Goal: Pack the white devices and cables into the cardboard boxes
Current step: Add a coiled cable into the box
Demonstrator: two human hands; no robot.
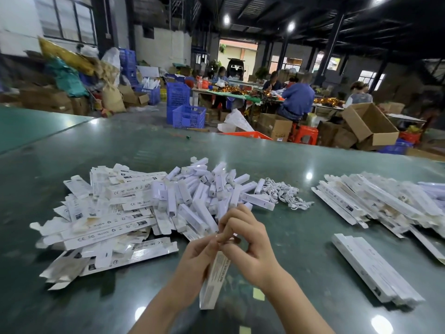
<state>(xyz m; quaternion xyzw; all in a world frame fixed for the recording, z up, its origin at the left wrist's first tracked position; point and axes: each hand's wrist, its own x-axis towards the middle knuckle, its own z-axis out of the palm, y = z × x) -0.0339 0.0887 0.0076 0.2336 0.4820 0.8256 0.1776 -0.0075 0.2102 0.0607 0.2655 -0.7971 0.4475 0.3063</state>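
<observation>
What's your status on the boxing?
Both hands gripping one narrow box, fingers working its top end. Devices, cables piled ahead. Nothing blocking.

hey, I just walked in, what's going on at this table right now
A person is packing small white products at a green table. The left hand grips a long narrow box while the right hand works at its top end, apparently closing it or sliding something in. Ahead lie flat unfolded boxes, a heap of white devices and coiled white cables. Finished-looking boxes sit to the right.
</observation>
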